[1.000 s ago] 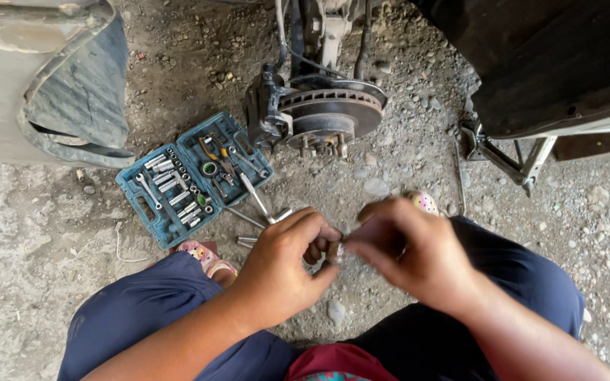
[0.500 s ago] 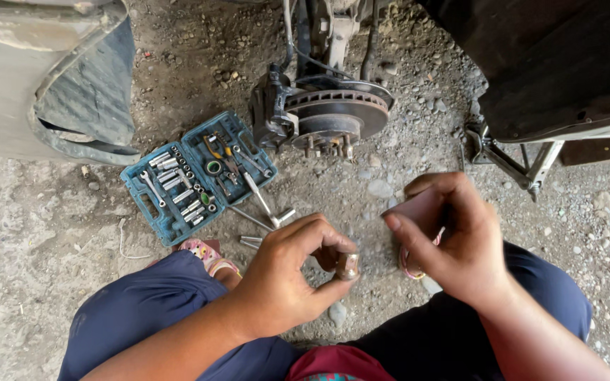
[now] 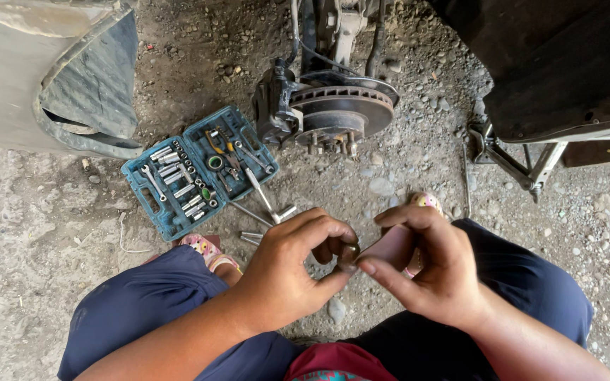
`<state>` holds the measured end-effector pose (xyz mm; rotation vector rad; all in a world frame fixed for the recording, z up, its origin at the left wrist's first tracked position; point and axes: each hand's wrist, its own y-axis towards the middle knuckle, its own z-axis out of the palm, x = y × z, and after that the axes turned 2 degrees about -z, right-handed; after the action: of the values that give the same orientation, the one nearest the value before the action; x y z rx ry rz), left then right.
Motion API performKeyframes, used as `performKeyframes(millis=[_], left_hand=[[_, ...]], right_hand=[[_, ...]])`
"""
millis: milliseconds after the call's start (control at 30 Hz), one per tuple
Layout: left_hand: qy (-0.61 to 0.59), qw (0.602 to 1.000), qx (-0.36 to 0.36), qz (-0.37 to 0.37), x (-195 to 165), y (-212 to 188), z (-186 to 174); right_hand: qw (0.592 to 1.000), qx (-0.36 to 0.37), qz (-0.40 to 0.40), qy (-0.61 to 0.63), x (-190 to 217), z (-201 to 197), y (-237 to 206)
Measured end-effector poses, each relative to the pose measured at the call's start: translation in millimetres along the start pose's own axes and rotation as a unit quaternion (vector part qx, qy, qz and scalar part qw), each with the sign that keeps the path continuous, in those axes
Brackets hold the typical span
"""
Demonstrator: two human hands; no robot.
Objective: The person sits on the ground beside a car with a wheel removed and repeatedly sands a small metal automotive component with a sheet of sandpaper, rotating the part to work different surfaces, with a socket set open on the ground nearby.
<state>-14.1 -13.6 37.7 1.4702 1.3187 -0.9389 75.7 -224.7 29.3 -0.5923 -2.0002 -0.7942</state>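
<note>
— What do we have in our hands right now?

— Our left hand (image 3: 287,271) pinches a small dark round part (image 3: 348,255) between thumb and curled fingers, closed on it. Our right hand (image 3: 432,271) is closed on a flat reddish-brown piece (image 3: 390,247), thumb under, fingers over. The two pieces touch where the hands meet, near us, above our knees.

— Why hold them so close in?

— We judge it's for control: small parts are easier to line up near the body, over the lap, where a dropped piece is less likely to vanish among the stones of the gravel ground (image 3: 404,176).

— And the tools?

— The blue socket case (image 3: 195,169) lies open to the left, a little farther out, lid flat so every socket shows. A ratchet handle (image 3: 262,194) and loose extension bars (image 3: 252,214) lie just beside it, toward us, within easy reach of the left hand.

— What about the car?

— The bare brake disc (image 3: 344,106) with its caliper (image 3: 273,106) sits straight ahead, far side, wheel off. A scissor jack (image 3: 524,159) stands under the dark body on the right, likely carrying the weight. The detached bumper panel (image 3: 51,77) rests far left, apart from the work.

— And us?

— We squat facing the hub, sandals (image 3: 206,248) on the ground.
</note>
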Motion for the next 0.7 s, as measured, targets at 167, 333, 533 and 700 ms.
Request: performKeyframes(millis=[167,333,533,700], left_hand=[[-0.004,1.000,-0.002,-0.003,1.5,-0.6,0.3],[-0.021,1.000,0.005,-0.011,5.1,0.3,0.0],[-0.046,0.995,0.032,-0.081,7.0,0.2,1.4],[-0.029,0.996,0.022,-0.085,5.3,1.3,1.1]], right_hand=[[0.997,-0.026,-0.022,-0.070,-3.6,-3.0,4.6],[0.999,-0.026,-0.007,0.040,-1.8,-2.8,1.7],[0.996,-0.056,0.053,-0.052,-3.8,-7.3,5.4],[0.999,-0.004,0.025,-0.030,1.5,-8.4,4.6]])
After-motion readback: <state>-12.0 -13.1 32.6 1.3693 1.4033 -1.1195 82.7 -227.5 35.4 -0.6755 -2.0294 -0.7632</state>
